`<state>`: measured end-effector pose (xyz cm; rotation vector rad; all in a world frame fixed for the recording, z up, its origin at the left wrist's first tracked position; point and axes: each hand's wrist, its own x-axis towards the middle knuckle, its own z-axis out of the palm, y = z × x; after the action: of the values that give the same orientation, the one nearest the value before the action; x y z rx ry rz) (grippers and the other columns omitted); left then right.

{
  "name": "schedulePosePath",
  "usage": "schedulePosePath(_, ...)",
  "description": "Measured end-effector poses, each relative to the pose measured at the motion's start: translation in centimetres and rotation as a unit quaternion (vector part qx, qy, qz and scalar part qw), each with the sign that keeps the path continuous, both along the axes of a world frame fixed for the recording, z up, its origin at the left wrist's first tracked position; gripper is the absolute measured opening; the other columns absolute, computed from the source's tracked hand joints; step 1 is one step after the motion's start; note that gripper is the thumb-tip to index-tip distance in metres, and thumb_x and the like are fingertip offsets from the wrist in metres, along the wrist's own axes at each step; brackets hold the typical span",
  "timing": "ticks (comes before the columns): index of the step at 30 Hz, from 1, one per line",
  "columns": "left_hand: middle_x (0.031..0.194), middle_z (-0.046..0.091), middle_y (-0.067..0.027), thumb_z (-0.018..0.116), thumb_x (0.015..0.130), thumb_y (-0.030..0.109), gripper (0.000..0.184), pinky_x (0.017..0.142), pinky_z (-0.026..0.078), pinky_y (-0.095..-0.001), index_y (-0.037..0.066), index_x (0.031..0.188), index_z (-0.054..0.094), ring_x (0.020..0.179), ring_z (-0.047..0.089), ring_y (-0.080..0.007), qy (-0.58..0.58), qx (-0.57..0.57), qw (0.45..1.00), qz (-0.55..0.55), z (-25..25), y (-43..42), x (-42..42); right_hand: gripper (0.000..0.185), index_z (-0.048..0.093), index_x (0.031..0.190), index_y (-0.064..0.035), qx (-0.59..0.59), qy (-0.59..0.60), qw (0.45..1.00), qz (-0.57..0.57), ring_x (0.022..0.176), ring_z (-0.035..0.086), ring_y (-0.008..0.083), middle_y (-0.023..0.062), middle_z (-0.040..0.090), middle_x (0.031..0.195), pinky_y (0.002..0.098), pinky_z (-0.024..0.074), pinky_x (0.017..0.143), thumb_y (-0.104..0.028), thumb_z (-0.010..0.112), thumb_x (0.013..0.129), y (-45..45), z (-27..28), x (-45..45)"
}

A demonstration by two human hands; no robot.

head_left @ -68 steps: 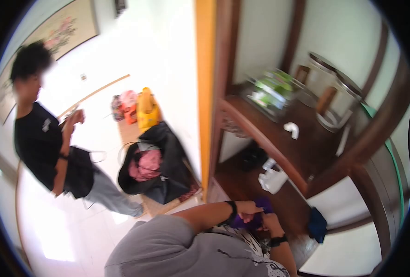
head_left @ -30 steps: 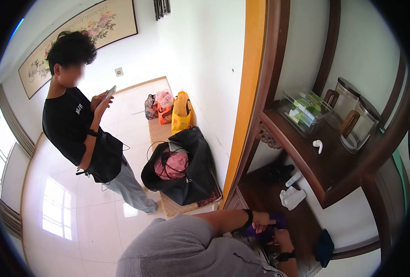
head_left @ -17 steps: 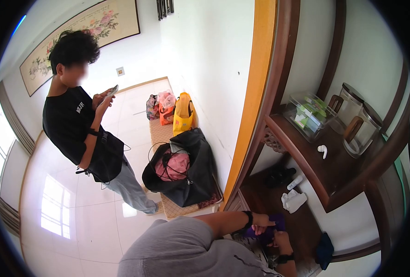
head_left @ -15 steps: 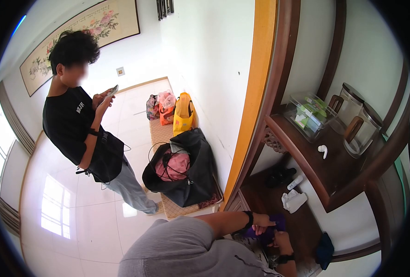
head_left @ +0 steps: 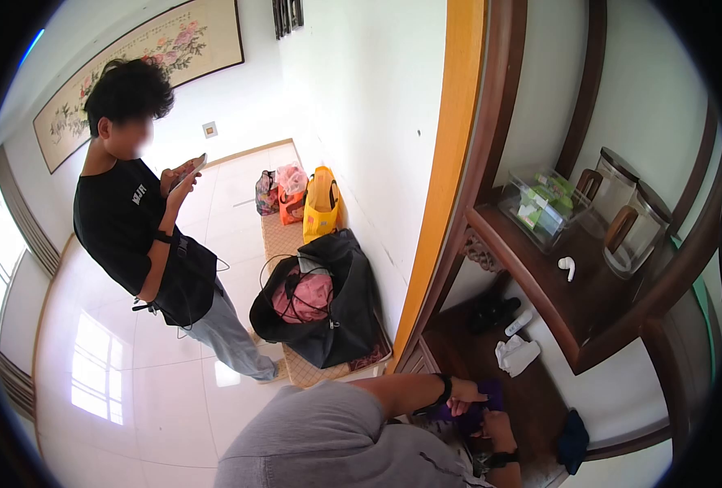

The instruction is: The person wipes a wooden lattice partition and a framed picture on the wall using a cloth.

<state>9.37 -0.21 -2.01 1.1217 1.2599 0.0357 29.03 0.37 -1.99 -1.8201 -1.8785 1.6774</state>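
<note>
A dark purple cloth-like item lies bunched between my two hands at the lower right. My left hand, with a black band on the wrist, is closed on its upper edge. Just below it, my right hand, also with a dark wristband, grips the near side with fingers curled. Part of the item is hidden behind the hands, so its exact kind is unclear. Under it is something with a pale pattern, mostly covered by my grey sleeve.
On the lower brown shelf are a crumpled white tissue, a small white bottle and a dark blue cloth. The upper shelf holds glass jugs, a clear box and a white earbud. A person holds a phone near bags.
The view has shifted very slightly. Both hands stay on the purple item with hardly any visible movement. The other person's phone has tilted a little.
</note>
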Motion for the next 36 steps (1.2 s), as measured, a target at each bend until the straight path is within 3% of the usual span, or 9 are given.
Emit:
schedulePosePath(2, 0.068, 0.066, -0.0146, 0.027, 0.09, 0.065, 0.079, 0.051, 0.05, -0.0373, -0.003, 0.074, 0.064, 0.06, 0.067, -0.0259, 0.004, 0.01, 1.0, -0.02, 0.3, -0.1, 0.3, 0.044, 0.057, 0.069, 0.0053, 0.006, -0.01, 1.0, 0.022, 0.042, 0.058, 0.0229, 0.0129, 0.055, 0.052, 0.0338, 0.0465, 0.038, -0.029, 0.046, 0.094, -0.4, 0.9, 0.2)
schedulePosePath(7, 0.069, 0.066, -0.015, 0.026, 0.091, 0.064, 0.08, 0.053, 0.05, -0.0357, -0.004, 0.076, 0.063, 0.06, 0.066, -0.0257, -0.001, 0.02, 0.997, -0.081, 1.5, -0.2, 2.4, 0.035, 0.056, 0.08, 0.0063, 0.18, -0.062, 0.949, 0.252, 0.045, 0.06, 0.0206, 0.0137, 0.057, 0.059, 0.031, 0.0513, 0.041, -0.02, 0.041, 0.096, -0.3, -3.4, 4.8)
schedulePosePath(14, 0.072, 0.066, -0.0151, 0.023, 0.092, 0.062, 0.079, 0.061, 0.05, -0.035, -0.005, 0.081, 0.063, 0.065, 0.066, -0.0248, -0.017, 0.023, 0.988, -0.152, 1.3, 0.0, 6.9, 0.024, 0.055, 0.083, 0.0045, 0.239, -0.155, 0.906, 0.313, 0.053, 0.065, 0.0194, 0.0125, 0.058, 0.065, 0.0301, 0.053, 0.042, -0.014, 0.043, 0.092, -2.2, -4.4, 10.2)
schedulePosePath(18, 0.075, 0.068, -0.0142, 0.024, 0.092, 0.062, 0.078, 0.058, 0.05, -0.0351, -0.005, 0.084, 0.064, 0.067, 0.067, -0.0235, -0.013, 0.01, 0.985, -0.171, 0.7, 0.7, 8.3, 0.01, 0.055, 0.086, 0.0005, 0.09, 0.035, 0.988, 0.12, 0.054, 0.062, 0.0208, 0.0111, 0.056, 0.066, 0.0302, 0.0502, 0.044, -0.006, 0.048, 0.087, -4.2, -2.8, 11.7)
schedulePosePath(19, 0.076, 0.068, -0.0145, 0.024, 0.092, 0.062, 0.078, 0.059, 0.05, -0.0352, -0.005, 0.085, 0.064, 0.067, 0.067, -0.0237, -0.017, 0.008, 0.986, -0.168, 0.7, 0.6, 8.2, 0.007, 0.055, 0.088, -0.0009, -0.002, 0.119, 0.993, 0.021, 0.057, 0.061, 0.0207, 0.0103, 0.056, 0.067, 0.0297, 0.05, 0.047, -0.005, 0.05, 0.085, -5.7, 1.0, 10.5)
schedulePosePath(20, 0.077, 0.068, -0.0148, 0.024, 0.092, 0.062, 0.078, 0.059, 0.05, -0.0354, -0.005, 0.086, 0.063, 0.067, 0.067, -0.0239, -0.022, 0.007, 0.986, -0.163, 0.8, 0.6, 8.0, 0.007, 0.054, 0.09, -0.0023, -0.093, 0.2, 0.972, -0.078, 0.06, 0.061, 0.0207, 0.0095, 0.056, 0.069, 0.0293, 0.0498, 0.05, -0.003, 0.051, 0.083, -6.6, 3.6, 9.5)
schedulePosePath(23, 0.079, 0.068, -0.0157, 0.025, 0.093, 0.061, 0.077, 0.061, 0.051, -0.0353, -0.005, 0.09, 0.063, 0.069, 0.068, -0.0246, -0.035, 0.006, 0.988, -0.153, 1.4, 0.3, 7.4, 0.025, 0.051, 0.093, -0.0071, -0.245, 0.416, 0.853, -0.198, 0.075, 0.06, 0.0178, 0.0067, 0.057, 0.087, 0.0291, 0.0491, 0.06, 0.009, 0.055, 0.075, -7.0, 5.4, 8.2)
schedulePosePath(26, 0.078, 0.068, -0.0166, 0.025, 0.093, 0.06, 0.076, 0.061, 0.052, -0.0348, -0.005, 0.091, 0.062, 0.069, 0.069, -0.0253, -0.041, -0.002, 0.991, -0.129, 0.8, 0.3, 7.3, 0.027, 0.051, 0.095, -0.0089, -0.161, 0.466, 0.853, -0.173, 0.081, 0.058, 0.0173, 0.0056, 0.057, 0.089, 0.0272, 0.0483, 0.064, 0.01, 0.053, 0.076, -6.5, 5.3, 6.7)
schedulePosePath(36, 0.07, 0.067, -0.0158, 0.026, 0.091, 0.063, 0.076, 0.056, 0.052, -0.0338, -0.004, 0.081, 0.062, 0.061, 0.067, -0.0244, -0.034, 0.015, 0.999, -0.022, 1.1, -0.4, 3.5, 0.022, 0.052, 0.095, -0.0081, -0.155, 0.452, 0.868, -0.134, 0.08, 0.058, 0.0159, 0.0048, 0.058, 0.09, 0.0264, 0.0485, 0.064, 0.008, 0.053, 0.079, -3.6, 4.4, 2.0)
